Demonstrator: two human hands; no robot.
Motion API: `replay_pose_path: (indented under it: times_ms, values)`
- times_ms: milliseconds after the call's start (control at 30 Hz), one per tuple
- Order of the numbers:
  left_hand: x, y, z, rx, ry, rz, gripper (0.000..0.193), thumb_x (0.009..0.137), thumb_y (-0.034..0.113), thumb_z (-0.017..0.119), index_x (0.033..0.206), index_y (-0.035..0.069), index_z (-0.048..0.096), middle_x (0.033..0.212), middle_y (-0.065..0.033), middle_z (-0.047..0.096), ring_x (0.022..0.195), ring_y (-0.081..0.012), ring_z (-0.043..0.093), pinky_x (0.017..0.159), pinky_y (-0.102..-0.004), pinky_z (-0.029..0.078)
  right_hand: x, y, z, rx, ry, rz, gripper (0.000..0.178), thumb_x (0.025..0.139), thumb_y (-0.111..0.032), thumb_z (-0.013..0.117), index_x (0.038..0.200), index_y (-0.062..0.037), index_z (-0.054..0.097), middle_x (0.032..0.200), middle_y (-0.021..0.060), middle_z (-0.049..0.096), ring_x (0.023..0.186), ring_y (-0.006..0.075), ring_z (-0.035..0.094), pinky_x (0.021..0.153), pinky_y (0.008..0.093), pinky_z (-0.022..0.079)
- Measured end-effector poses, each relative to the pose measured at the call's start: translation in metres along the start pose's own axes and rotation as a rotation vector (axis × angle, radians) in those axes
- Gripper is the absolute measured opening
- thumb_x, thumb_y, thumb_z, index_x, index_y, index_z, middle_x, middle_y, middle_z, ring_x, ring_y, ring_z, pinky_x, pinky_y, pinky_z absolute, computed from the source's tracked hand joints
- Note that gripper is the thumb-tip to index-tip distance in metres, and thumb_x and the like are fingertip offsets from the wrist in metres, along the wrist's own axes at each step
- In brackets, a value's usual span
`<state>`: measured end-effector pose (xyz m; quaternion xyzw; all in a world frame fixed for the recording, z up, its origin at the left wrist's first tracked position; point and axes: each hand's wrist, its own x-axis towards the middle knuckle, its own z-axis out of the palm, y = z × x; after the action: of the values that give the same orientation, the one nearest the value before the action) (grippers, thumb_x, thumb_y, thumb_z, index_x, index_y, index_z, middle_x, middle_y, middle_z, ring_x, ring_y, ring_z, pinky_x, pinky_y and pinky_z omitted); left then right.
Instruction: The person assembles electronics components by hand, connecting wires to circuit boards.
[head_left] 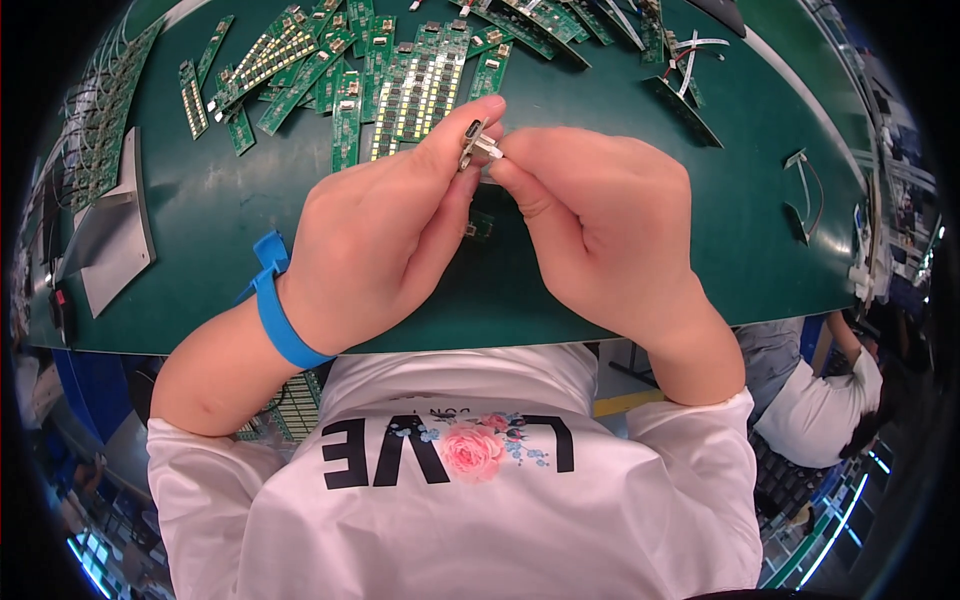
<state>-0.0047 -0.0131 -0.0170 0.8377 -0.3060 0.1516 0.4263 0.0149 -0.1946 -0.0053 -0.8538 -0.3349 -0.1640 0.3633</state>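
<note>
In front of my chest, above the green table [450,320], my two hands come together. Thumb and fingers of my left hand [380,230] pinch a small circuit board [466,152] seen nearly edge-on, with a metal port on its end. My right hand [615,205] is closed on a small white connector [490,149], which touches the board's port side. Any wire behind the connector is hidden by my fingers. A blue wrist strap [276,318] circles my left wrist. Beneath the hands, part of another small green board [480,226] shows.
Many green circuit strips [425,85] lie piled at the far side. Boards with white cables [686,95] sit far right, and a wired piece [803,195] lies at the right. A wired board panel [112,120] and grey metal bracket [122,235] stand left. Another person [815,415] sits at the right.
</note>
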Motion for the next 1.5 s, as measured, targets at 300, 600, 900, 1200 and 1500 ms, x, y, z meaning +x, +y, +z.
replay_pose_path:
  times_ms: [300,600,900,1200,1500]
  values:
    - [0.000,0.011,-0.002,0.061,-0.051,0.039,0.048,0.078,-0.008,0.058,0.126,-0.005,0.049,0.069,-0.0118,0.059,0.056,-0.0267,0.058,0.053,-0.0333,0.047,-0.004,-0.002,-0.005,-0.037,0.023,-0.055,0.009,0.067,-0.010,0.062,0.075,-0.0134,0.064,0.062,0.0038,0.060,0.055,0.0251,0.059,0.047,0.0348,0.045]
    - [0.007,-0.001,-0.017,-0.020,-0.186,-0.058,0.059,0.071,0.021,0.076,0.124,0.007,0.055,0.089,-0.0102,0.062,0.078,-0.0267,0.060,0.068,-0.0362,0.048,-0.033,0.039,-0.090,0.129,-0.036,0.705,0.022,0.088,-0.024,0.062,0.086,-0.0027,0.066,0.063,0.0001,0.059,0.056,0.0086,0.052,0.051,0.0253,0.040]
    - [0.014,-0.005,-0.012,0.096,-0.475,0.153,0.049,0.065,0.017,0.076,0.110,0.005,0.062,0.100,-0.0100,0.055,0.091,-0.0275,0.055,0.077,-0.0355,0.045,-0.096,0.217,-0.264,-0.403,-0.057,1.039,0.029,0.090,-0.032,0.059,0.090,-0.0042,0.068,0.065,-0.0014,0.053,0.063,0.0093,0.049,0.061,0.0250,0.040]
    - [0.004,-0.013,-0.009,-0.006,-0.270,-0.049,0.018,0.078,0.008,0.068,0.095,0.001,0.063,0.084,-0.0074,0.062,0.075,-0.0219,0.060,0.066,-0.0303,0.046,-0.021,0.034,-0.067,-0.092,-0.065,0.387,0.024,0.083,-0.027,0.065,0.089,-0.0035,0.068,0.086,0.0123,0.062,0.082,0.0266,0.059,0.074,0.0354,0.047]
    - [0.004,-0.003,-0.014,-0.610,-0.082,-0.496,0.010,0.086,0.005,0.064,0.089,-0.004,0.062,0.078,-0.0078,0.068,0.072,-0.0096,0.065,0.063,-0.0213,0.051,0.008,-0.007,-0.005,0.649,-0.180,0.607,0.014,0.089,-0.011,0.058,0.089,0.0009,0.065,0.075,0.0080,0.062,0.067,0.0110,0.058,0.057,0.0274,0.044]
